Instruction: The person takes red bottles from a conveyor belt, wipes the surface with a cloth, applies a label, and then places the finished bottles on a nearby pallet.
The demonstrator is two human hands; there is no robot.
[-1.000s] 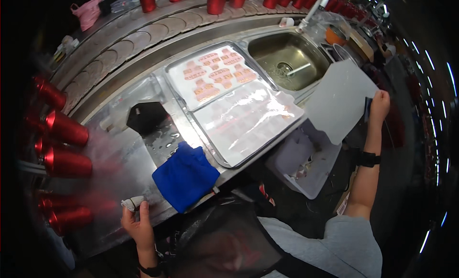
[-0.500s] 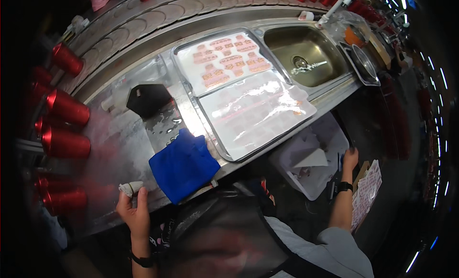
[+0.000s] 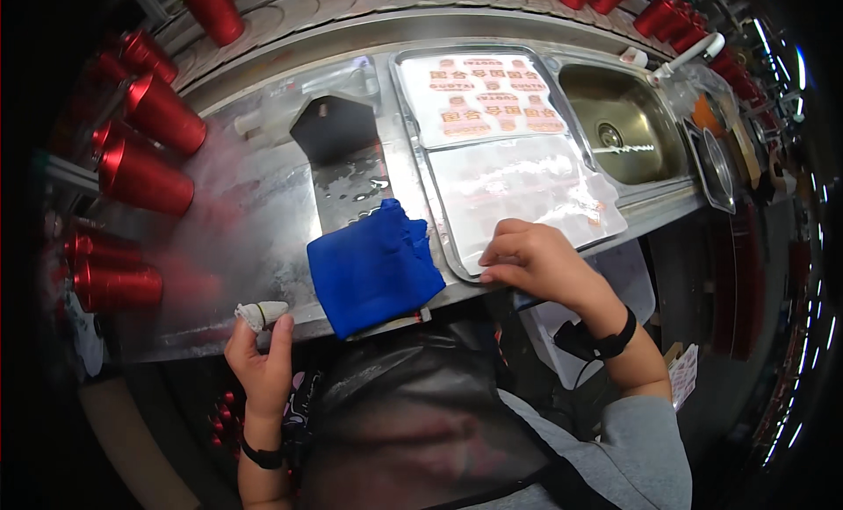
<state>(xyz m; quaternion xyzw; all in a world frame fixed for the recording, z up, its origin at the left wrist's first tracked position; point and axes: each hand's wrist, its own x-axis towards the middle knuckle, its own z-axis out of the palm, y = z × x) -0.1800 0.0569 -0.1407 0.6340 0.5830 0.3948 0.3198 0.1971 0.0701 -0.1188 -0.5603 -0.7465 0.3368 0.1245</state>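
Observation:
My left hand (image 3: pixel 260 356) is at the counter's near left edge, thumb and index finger slightly apart. A white wrapping (image 3: pixel 261 314) with a thin yellow band covers that index finger. My right hand (image 3: pixel 536 260) is bent over the near edge of the metal tray (image 3: pixel 413 150), its thumb and fingers pinched together at the near edge of a glossy white sheet (image 3: pixel 518 185). What lies between the fingertips is mostly hidden. Behind it in the tray lies a decal sheet (image 3: pixel 492 93) with pink and gold prints. Between my hands lies a folded blue cloth (image 3: pixel 373 269).
A black hexagonal block (image 3: pixel 335 131) stands on the wet counter. Several shiny red cups (image 3: pixel 145 181) stand at the left, and others ride the slatted conveyor (image 3: pixel 351 5) behind. A steel sink (image 3: pixel 619 124) is right of the tray; a pale bin (image 3: pixel 571 334) stands below.
My right hand has come up from beside the bin to the tray's near edge. My left hand holds about the same pose. The whole view has turned.

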